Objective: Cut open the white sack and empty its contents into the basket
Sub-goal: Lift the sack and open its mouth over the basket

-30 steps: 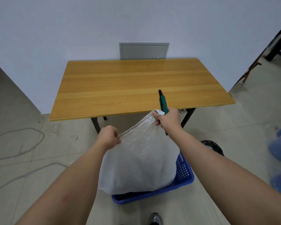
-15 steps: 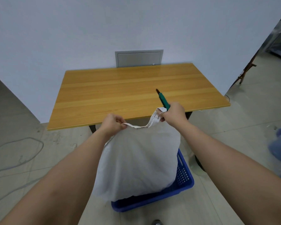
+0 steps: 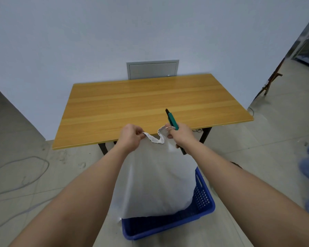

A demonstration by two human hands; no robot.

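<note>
Basket: blue, on the floor, nearest; its near part shows bare mesh.
Sack: white, hanging upright, long axis vertical, lower end inside the basket's far part. It hangs directly below both hands.
Left hand: fingers pinched on 1 top corner of the sack.
Right hand: fingers clamped on the other top corner and on a green knife, tip pointing up and away. The top edge sags slack between the 2 hands.
Judgement: emptying calls for a straight upward lift; both hands sit equally close.
Surface: wooden, beyond the hands.
</note>
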